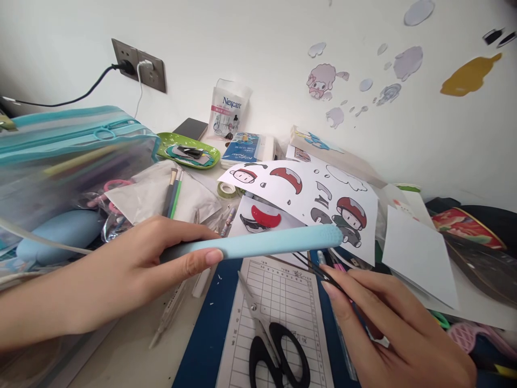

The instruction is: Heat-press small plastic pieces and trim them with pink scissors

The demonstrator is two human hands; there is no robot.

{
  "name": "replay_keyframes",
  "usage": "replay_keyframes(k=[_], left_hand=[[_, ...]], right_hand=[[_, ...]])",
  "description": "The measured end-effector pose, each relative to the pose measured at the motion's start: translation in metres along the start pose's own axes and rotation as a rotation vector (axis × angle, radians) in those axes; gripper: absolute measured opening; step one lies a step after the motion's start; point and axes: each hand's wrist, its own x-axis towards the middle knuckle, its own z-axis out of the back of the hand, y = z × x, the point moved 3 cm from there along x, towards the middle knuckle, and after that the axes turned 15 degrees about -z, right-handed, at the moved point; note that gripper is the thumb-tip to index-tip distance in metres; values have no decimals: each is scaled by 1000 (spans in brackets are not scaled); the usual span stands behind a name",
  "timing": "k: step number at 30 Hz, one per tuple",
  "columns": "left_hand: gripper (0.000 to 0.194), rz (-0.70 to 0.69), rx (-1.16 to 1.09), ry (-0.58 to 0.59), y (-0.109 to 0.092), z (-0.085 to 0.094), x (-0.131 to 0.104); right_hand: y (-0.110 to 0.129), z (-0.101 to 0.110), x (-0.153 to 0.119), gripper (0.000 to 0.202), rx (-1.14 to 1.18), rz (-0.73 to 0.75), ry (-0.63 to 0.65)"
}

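My left hand (137, 269) was closed around a long, smooth, light blue stick with a bumpy, rounded tip (278, 241), thumb along its near side, so that it reached rightward across the middle of the scene. My right hand (388, 318) had its thumb and forefinger pinched narrow on a pair of thin black tweezers (317, 270), whose points angled left and away from me, just below the stick; whether the points touched anything I could not tell.

Beneath my hands, a white sheet ruled in a grid (283, 285) lay on a dark blue mat (205, 328). Steel scissors with black handles (264, 335) rested on the grid, blades spread a little, tips toward the far left.

Beyond the stick lay a glossy red crescent shape (266, 217), and farther off a large white sheet printed with cartoon figures (299, 202), its near right part passing behind the stick's tip. A blank white card (420, 256) lay to its right.

At the far left stood a clear bag with turquoise trim (60, 156); a bright green oval tray (214, 156) sat right of it, with a white Nexcare packet (229, 105) against the wall beyond.
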Motion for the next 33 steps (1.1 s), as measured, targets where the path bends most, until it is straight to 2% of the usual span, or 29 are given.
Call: replay_keyframes(k=[15,18,24,29,33], left_hand=[[44,-14,24,0,-2,1,3],[42,-18,33,-4,0,0,2],[46,-10,31,-14,1,0,1],[48,51,1,16,-5,0,3],[54,28,17,-41,-5,1,2]], right_hand=[[-3,0,2,8,71,-93,39],[-2,0,6,10,62,-92,88],[-2,-1,11,22,77,-163,73],[-6,-1,5,17,95,-209,96],[-8,-1,-1,9,111,-244,77]])
